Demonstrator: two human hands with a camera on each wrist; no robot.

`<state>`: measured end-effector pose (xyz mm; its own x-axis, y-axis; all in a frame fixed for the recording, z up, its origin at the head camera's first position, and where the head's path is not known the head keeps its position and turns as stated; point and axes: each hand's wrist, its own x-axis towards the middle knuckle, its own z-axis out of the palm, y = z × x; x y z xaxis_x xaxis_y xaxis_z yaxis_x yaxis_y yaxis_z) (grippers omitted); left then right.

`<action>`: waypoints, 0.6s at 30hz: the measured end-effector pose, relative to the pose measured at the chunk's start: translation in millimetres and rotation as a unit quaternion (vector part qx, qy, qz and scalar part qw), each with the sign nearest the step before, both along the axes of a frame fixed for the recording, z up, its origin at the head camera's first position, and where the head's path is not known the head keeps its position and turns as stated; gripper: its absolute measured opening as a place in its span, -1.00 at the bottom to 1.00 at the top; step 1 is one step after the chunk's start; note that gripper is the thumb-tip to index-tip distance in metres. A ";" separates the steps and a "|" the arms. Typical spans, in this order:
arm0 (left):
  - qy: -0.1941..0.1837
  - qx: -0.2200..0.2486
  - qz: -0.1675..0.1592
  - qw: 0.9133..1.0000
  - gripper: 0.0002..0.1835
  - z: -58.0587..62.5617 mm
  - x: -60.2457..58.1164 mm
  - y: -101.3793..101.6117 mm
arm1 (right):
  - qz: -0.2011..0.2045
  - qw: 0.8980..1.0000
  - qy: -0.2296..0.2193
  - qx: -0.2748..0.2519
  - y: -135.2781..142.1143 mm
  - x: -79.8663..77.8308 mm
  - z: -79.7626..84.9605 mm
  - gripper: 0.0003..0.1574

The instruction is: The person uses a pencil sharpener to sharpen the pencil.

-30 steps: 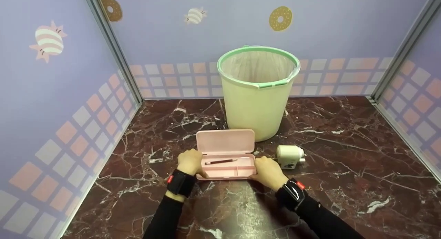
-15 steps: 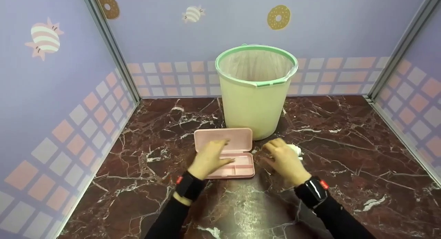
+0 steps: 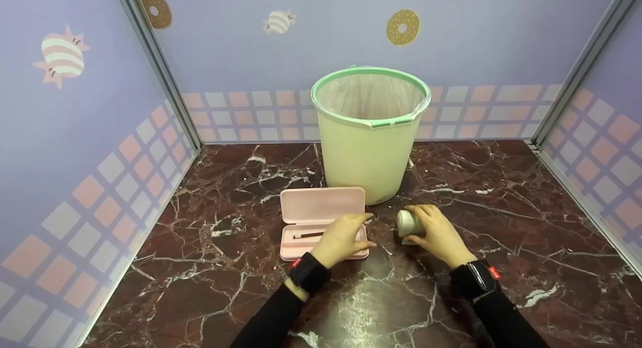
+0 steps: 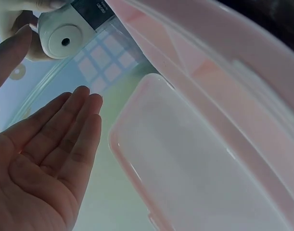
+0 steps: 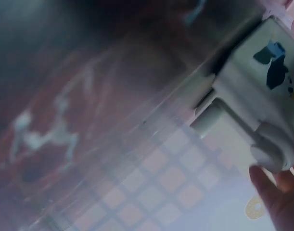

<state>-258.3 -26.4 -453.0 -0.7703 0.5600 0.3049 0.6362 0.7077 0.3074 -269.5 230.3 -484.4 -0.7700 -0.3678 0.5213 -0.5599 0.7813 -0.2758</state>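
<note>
In the head view a pink pencil case (image 3: 321, 206) lies with its lid up, and a dark pencil (image 3: 307, 235) rests in its back compartment, partly hidden by my left hand (image 3: 341, 241). That hand hovers over the case's right side, fingers and thumb spread and holding nothing. The left wrist view shows its palm (image 4: 45, 173) beside the case lid (image 4: 175, 159). To the right, my right hand (image 3: 441, 233) grips a cream crank pencil sharpener (image 3: 407, 223) from above. Its round pencil hole shows in the left wrist view, its crank (image 5: 233, 120) in the right wrist view.
Behind the case stands a tall pale green bin (image 3: 366, 157) with a green rim and a clear liner. Patterned lilac panels (image 3: 241, 62) enclose the dark red marbled tabletop (image 3: 241, 288) at the back and on both sides.
Both hands have let go of the pencil case sides. The left hand has moved right over the case. The right hand has moved right and taken hold of the pencil sharpener.
</note>
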 end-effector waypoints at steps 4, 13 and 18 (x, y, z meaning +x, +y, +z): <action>-0.002 -0.006 -0.001 1.000 -0.31 -1.0 -2.0 6.1 | 0.008 0.999 -0.027 -0.016 1.8 -0.3 0.1 -0.17; -0.007 0.000 0.002 1.000 -0.34 -1.4 -5.5 16.5 | 0.002 0.999 -0.033 -0.017 -1.6 -0.1 8.2 -0.23; -0.017 -0.002 0.011 1.000 -0.35 -1.0 -7.0 20.9 | -0.023 0.999 -0.036 -0.014 -7.0 4.3 16.4 -0.25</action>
